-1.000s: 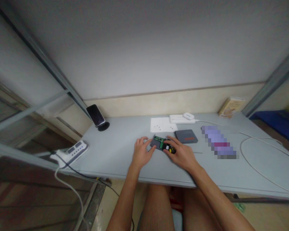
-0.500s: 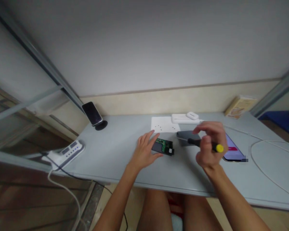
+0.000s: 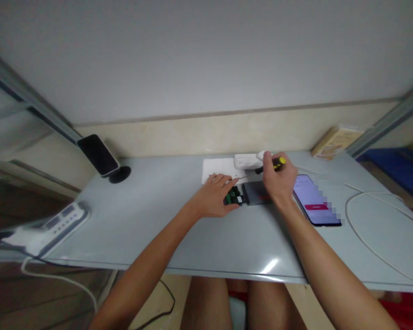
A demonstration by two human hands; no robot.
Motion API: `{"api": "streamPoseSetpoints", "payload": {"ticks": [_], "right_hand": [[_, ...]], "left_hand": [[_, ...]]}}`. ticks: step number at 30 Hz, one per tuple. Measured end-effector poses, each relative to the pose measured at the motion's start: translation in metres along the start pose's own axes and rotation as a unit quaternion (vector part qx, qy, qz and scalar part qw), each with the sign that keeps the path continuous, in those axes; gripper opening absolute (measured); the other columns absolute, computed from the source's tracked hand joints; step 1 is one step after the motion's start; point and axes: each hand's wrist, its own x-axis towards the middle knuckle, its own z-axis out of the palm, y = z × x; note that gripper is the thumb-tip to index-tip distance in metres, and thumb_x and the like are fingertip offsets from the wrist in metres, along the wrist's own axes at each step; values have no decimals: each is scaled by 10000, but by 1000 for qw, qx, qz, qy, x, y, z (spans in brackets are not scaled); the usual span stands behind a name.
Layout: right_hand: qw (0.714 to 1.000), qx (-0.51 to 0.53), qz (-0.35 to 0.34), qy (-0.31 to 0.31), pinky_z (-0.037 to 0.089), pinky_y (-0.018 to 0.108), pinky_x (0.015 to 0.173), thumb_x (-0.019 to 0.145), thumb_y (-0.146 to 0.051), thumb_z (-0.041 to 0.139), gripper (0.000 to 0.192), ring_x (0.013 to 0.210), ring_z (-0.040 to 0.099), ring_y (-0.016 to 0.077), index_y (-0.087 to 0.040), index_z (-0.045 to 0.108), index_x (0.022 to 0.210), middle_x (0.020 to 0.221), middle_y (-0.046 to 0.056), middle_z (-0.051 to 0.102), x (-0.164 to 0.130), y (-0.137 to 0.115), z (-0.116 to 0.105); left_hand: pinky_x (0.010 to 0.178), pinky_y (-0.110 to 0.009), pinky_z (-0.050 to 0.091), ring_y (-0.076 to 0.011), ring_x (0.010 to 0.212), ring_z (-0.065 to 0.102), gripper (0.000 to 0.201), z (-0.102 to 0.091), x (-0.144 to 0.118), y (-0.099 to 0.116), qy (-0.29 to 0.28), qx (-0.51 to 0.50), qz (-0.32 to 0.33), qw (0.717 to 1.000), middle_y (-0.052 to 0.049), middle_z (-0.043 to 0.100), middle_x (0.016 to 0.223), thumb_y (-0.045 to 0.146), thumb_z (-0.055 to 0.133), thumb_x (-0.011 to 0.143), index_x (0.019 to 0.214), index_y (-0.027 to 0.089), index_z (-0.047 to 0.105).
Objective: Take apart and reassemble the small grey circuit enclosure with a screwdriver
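My left hand rests flat over a small dark case holding a green circuit board on the grey table. My right hand grips a screwdriver with a black and yellow handle. Its thin shaft points left and down toward the white paper sheet just behind the board. A dark grey cover with a red label lies right beside the board, under my right hand.
A lit phone lies right of my right hand. A white box and a small white device sit at the back. A black phone on a stand is at the far left, a power strip at the left edge, a white cable on the right.
My right hand lifted the screwdriver off the board, swung it right, then brought it back over the paper. My left hand stayed on the board. The view shifted closer.
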Motion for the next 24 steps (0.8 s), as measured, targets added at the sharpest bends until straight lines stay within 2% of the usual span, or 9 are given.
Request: {"api": "streamPoseSetpoints", "payload": {"ticks": [4,9,15,19,24], "right_hand": [[999,-46,-3,-14,347,273,607,928,-538,530,366,602,503,167,-225,551,740,598,-19,532,-2,4,1],[999,-52,-11,-13,339,269,598,934,-526,514,353,582,478,164,-227,560,753,597,-18,529,-3,10,5],[999,-35,-7,-12,346,275,606,932,-497,521,337,582,491,155,-222,546,738,604,-21,540,-1,14,7],[999,-32,0,-13,349,270,601,931,-484,529,326,576,493,152,-224,546,736,586,-31,527,0,13,6],[999,-37,-13,-16,354,276,613,932,-467,528,321,575,504,152,-222,556,727,590,-23,554,0,12,6]], "left_hand": [[1168,-505,322,-335,1291,512,719,1,6,9,-21,17,-5,1000,-142,586,1367,550,671,877,1471,202,461],[1103,-490,384,-345,1245,533,708,11,-3,16,0,9,-38,999,-151,604,1319,503,679,884,1465,169,451],[1110,-484,384,-330,1249,546,696,11,-9,10,8,-10,-43,999,-144,609,1337,472,687,894,1482,194,440],[1136,-494,353,-321,1264,551,687,7,-8,6,-7,-15,-35,999,-126,620,1336,469,663,916,1508,225,413],[1131,-484,363,-315,1254,559,683,8,-8,4,-12,-9,-38,999,-132,624,1334,469,653,927,1508,202,413]]}}
